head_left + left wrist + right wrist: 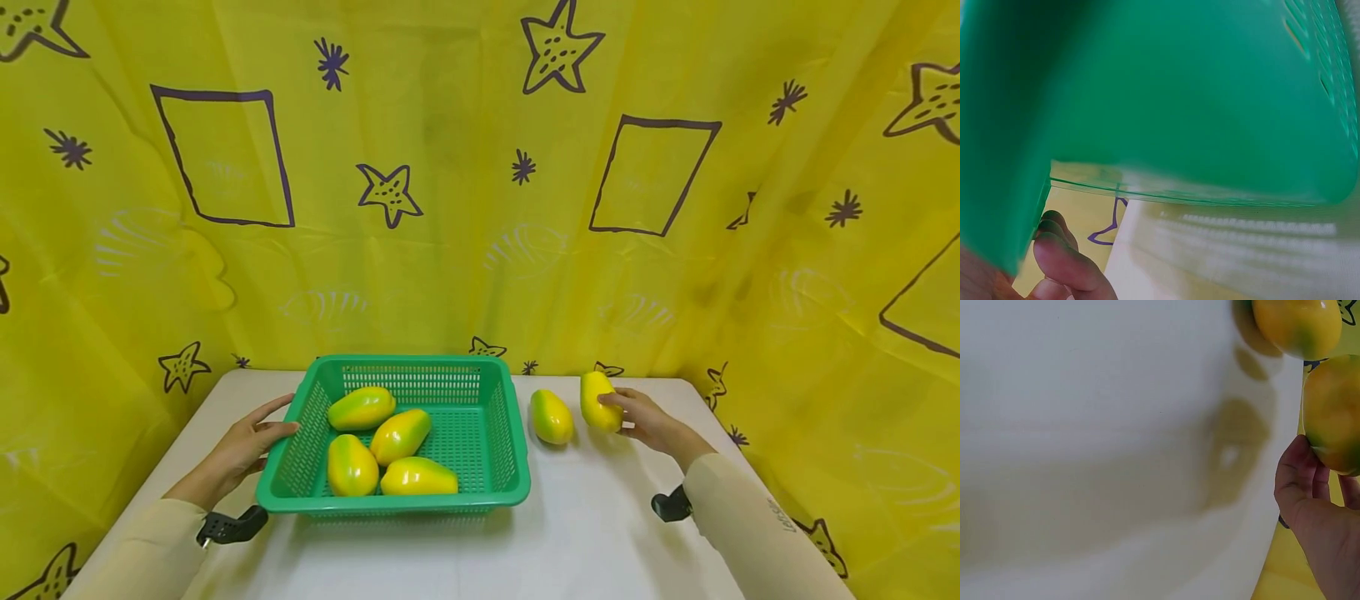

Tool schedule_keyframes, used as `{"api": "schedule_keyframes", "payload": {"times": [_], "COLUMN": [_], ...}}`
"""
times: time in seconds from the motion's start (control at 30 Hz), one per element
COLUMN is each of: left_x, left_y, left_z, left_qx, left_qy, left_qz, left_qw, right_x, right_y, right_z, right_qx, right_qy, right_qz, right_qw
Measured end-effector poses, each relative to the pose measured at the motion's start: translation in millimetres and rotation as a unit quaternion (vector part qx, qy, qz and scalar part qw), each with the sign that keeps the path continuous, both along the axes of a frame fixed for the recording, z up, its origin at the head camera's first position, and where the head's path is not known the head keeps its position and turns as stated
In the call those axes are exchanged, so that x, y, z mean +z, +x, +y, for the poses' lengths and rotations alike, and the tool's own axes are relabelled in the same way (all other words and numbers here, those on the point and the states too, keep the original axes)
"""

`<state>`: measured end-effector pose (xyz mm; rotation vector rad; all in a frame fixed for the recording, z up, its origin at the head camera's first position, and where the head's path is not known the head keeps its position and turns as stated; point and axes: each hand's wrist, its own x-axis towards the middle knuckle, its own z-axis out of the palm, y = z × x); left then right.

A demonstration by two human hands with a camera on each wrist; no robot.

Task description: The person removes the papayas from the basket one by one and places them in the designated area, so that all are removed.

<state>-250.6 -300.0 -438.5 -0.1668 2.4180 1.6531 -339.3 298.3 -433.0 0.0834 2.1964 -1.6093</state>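
Observation:
In the head view, my right hand (pixel 645 417) holds a yellow-green papaya (pixel 597 402) between thumb and fingers, at the right of the table. The right wrist view shows this held papaya (pixel 1338 415) raised, the thumb and fingertips of my right hand (pixel 1319 500) at its lower end. Another papaya (pixel 551 417) lies on the table just left of it. My left hand (pixel 238 450) grips the left rim of a green plastic basket (pixel 521 467), thumb on top. Inside the basket lie several papayas (pixel 401 436), grouped toward its left and front.
A white-covered table (pixel 570 533) carries the basket and the loose papaya. Behind and along both sides hangs a yellow curtain (pixel 450 275) with drawn stars and frames. The table's back edge runs close behind the basket. Dark bands (pixel 672 504) sit on both wrists.

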Motion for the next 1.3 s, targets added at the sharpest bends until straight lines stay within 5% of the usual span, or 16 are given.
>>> {"api": "schedule_keyframes", "payload": {"times": [1.3], "left_x": [0.1], "left_y": [0.7], "left_z": [0.8], "left_qx": [0.006], "left_qy": [0.004], "left_qz": [0.002], "left_qw": [1.0], "right_x": [-41.8], "right_y": [10.6], "right_z": [-4.4], "right_qx": [-0.048], "right_qy": [0.036], "right_qz": [0.015], "right_qw": [0.9981]}}
